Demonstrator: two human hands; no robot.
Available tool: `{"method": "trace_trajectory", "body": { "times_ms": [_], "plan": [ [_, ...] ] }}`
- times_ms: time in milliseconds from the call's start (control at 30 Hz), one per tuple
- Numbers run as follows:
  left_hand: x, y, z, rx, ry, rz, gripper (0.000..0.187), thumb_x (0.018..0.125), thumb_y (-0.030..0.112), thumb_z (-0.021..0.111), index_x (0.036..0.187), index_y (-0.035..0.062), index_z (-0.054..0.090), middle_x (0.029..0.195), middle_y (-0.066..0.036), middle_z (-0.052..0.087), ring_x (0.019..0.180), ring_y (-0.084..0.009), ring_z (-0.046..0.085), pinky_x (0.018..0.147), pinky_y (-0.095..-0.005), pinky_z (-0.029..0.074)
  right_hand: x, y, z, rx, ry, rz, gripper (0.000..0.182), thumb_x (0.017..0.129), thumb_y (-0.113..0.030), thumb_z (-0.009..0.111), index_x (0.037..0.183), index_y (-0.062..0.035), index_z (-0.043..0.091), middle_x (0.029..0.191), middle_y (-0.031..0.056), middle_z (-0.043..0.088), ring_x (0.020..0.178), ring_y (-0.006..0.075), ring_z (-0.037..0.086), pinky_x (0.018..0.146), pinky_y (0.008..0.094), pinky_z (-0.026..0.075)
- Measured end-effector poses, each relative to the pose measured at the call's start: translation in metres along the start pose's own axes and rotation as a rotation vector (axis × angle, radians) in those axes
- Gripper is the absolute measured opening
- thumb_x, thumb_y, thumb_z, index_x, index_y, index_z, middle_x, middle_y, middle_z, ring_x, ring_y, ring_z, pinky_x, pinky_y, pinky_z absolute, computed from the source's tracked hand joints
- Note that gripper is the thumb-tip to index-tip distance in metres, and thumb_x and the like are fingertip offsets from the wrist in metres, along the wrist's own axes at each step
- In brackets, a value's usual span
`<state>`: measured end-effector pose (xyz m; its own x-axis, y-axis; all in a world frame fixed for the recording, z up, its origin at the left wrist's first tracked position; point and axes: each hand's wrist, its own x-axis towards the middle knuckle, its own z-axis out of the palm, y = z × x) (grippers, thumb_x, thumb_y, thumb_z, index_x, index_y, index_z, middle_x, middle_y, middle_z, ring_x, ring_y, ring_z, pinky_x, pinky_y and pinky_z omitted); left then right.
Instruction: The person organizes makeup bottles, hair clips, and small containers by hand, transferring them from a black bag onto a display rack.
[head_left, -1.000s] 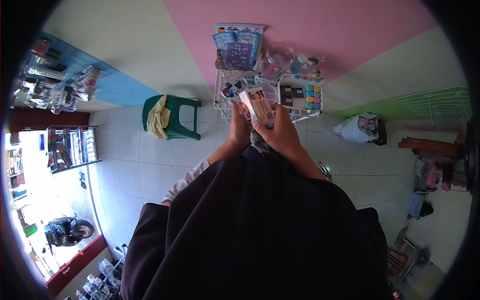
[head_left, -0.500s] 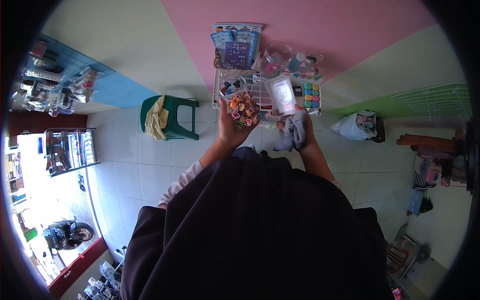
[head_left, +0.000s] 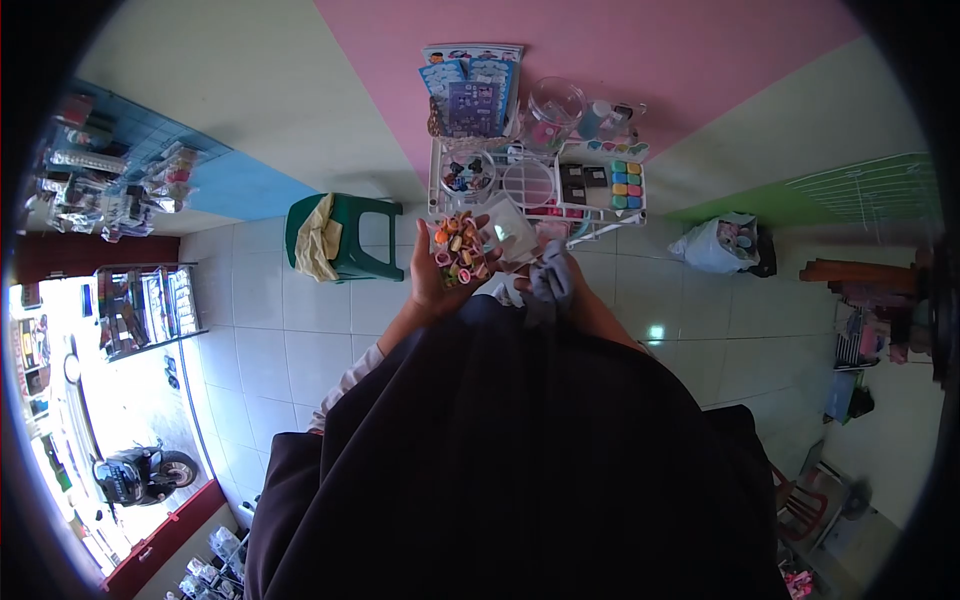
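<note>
My left hand (head_left: 432, 285) holds a clear container of small colourful pieces (head_left: 461, 248), orange, pink and green, its fingers round the side. Close beside it, my right hand (head_left: 545, 285) grips a clear plastic box (head_left: 510, 234), tilted, and a grey cloth (head_left: 551, 275) hangs over the same hand. Some of the right fingers are hidden by the cloth. Just beyond both hands is a white rack (head_left: 605, 220), bearing a round clear tub of dark and coloured bits (head_left: 467, 174) and an empty round clear container (head_left: 528, 184).
Coloured blocks (head_left: 626, 185), small black boxes (head_left: 583, 180), a clear jar (head_left: 553, 110) and sticker sheets (head_left: 475, 100) are on the rack. A green stool (head_left: 350, 240) with a yellow cloth (head_left: 318, 240) stands left. A white plastic bag (head_left: 722, 243) lies on the floor at right.
Both hands have come back from the rack towards my body. The clear box has moved left and down, close to the container of pieces, and now tilts differently.
</note>
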<state>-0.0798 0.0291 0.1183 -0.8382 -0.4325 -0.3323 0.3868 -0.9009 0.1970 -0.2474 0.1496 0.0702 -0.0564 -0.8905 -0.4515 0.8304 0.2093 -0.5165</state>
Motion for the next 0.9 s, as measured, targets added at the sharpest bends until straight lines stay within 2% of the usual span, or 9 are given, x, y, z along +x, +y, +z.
{"method": "trace_trajectory", "body": {
  "times_ms": [100, 200, 333, 367, 467, 567, 667, 700, 900],
  "plan": [
    [-0.007, 0.005, -0.011, -0.075, -0.02, -0.083, 0.074, 0.087, 0.066, 0.033, 0.128, 0.005, 0.042, 0.119, -0.014, 0.05, 0.087, -0.0296, 0.054, 0.074, -0.0377, 0.045, 0.0, 0.007, 0.013, -0.165, 0.116, 0.063, 0.051, 0.091, -0.051, 0.043, 0.114, -0.006, 0.053, 0.086, 0.0114, 0.063, 0.066, 0.0194, 0.058, 0.058, 0.0277, 0.047],
    [-0.018, 0.012, -0.011, 0.004, 0.037, 0.029, 0.065, 0.088, 0.064, 0.033, 0.124, 0.01, 0.045, 0.124, -0.011, 0.049, 0.085, -0.0305, 0.053, 0.071, -0.0383, 0.045, 0.008, 0.003, 0.019, -0.183, 0.121, 0.26, 0.05, 0.09, -0.051, 0.045, 0.109, -0.0067, 0.057, 0.075, 0.007, 0.061, 0.061, 0.0167, 0.056, 0.057, 0.0265, 0.046],
    [-0.032, 0.023, -0.014, -0.009, 0.074, 0.075, 0.061, 0.089, 0.061, 0.034, 0.123, 0.0111, 0.045, 0.128, -0.01, 0.047, 0.085, -0.0313, 0.054, 0.071, -0.0384, 0.045, 0.003, 0.004, 0.012, -0.512, 0.135, -0.15, 0.04, 0.091, -0.038, 0.052, 0.11, -0.0038, 0.057, 0.087, 0.0044, 0.061, 0.07, 0.0149, 0.058, 0.065, 0.0278, 0.047],
    [-0.034, 0.026, -0.017, -0.006, 0.065, 0.084, 0.063, 0.089, 0.062, 0.033, 0.124, 0.0108, 0.044, 0.128, -0.01, 0.047, 0.085, -0.0309, 0.054, 0.072, -0.0386, 0.045, 0.013, 0.001, 0.008, -0.79, 0.226, -0.299, 0.042, 0.088, -0.033, 0.057, 0.118, -0.0046, 0.052, 0.095, 0.0076, 0.061, 0.077, 0.0188, 0.06, 0.07, 0.0305, 0.048],
    [-0.043, 0.034, -0.027, 0.005, 0.066, 0.114, 0.067, 0.089, 0.064, 0.031, 0.128, 0.0097, 0.04, 0.13, -0.009, 0.047, 0.086, -0.0299, 0.055, 0.074, -0.039, 0.046, 0.0, -0.012, -0.005, -1.286, 0.561, -0.507, 0.048, 0.085, -0.031, 0.059, 0.127, -0.0097, 0.046, 0.092, 0.011, 0.063, 0.083, 0.0257, 0.062, 0.072, 0.034, 0.048],
    [-0.049, 0.044, -0.041, 0.001, 0.084, 0.105, 0.07, 0.088, 0.064, 0.033, 0.129, 0.0073, 0.038, 0.129, -0.009, 0.046, 0.087, -0.0281, 0.054, 0.076, -0.039, 0.046, -0.004, -0.036, -0.012, -1.537, 0.759, -0.48, 0.054, 0.084, -0.032, 0.06, 0.131, -0.016, 0.041, 0.089, 0.0133, 0.064, 0.083, 0.0299, 0.063, 0.069, 0.038, 0.05],
    [-0.053, 0.048, -0.045, -0.027, 0.05, 0.08, 0.07, 0.088, 0.064, 0.033, 0.129, 0.0064, 0.038, 0.128, -0.009, 0.047, 0.087, -0.0273, 0.054, 0.076, -0.0387, 0.046, 0.004, -0.053, -0.031, -1.818, 0.914, -0.325, 0.048, 0.084, -0.033, 0.058, 0.127, -0.0161, 0.045, 0.087, 0.0114, 0.065, 0.08, 0.0306, 0.064, 0.067, 0.0418, 0.05],
    [-0.054, 0.048, -0.043, -0.002, 0.084, 0.1, 0.07, 0.088, 0.063, 0.034, 0.129, 0.0061, 0.038, 0.127, -0.009, 0.047, 0.087, -0.027, 0.054, 0.076, -0.038, 0.046, 0.008, -0.055, -0.037, -1.882, 0.953, -0.382, 0.039, 0.083, -0.033, 0.058, 0.118, -0.0149, 0.052, 0.085, 0.0108, 0.066, 0.077, 0.03, 0.064, 0.065, 0.0426, 0.051],
    [-0.06, 0.049, -0.042, 0.027, 0.056, 0.088, 0.071, 0.088, 0.064, 0.034, 0.129, 0.0055, 0.039, 0.127, -0.009, 0.047, 0.086, -0.0265, 0.054, 0.075, -0.0371, 0.046, 0.015, -0.062, -0.04, -1.928, 1.083, -0.414, 0.024, 0.081, -0.032, 0.061, 0.093, -0.0112, 0.061, 0.078, 0.0091, 0.066, 0.075, 0.0294, 0.065, 0.061, 0.0416, 0.052]
  ]
}}
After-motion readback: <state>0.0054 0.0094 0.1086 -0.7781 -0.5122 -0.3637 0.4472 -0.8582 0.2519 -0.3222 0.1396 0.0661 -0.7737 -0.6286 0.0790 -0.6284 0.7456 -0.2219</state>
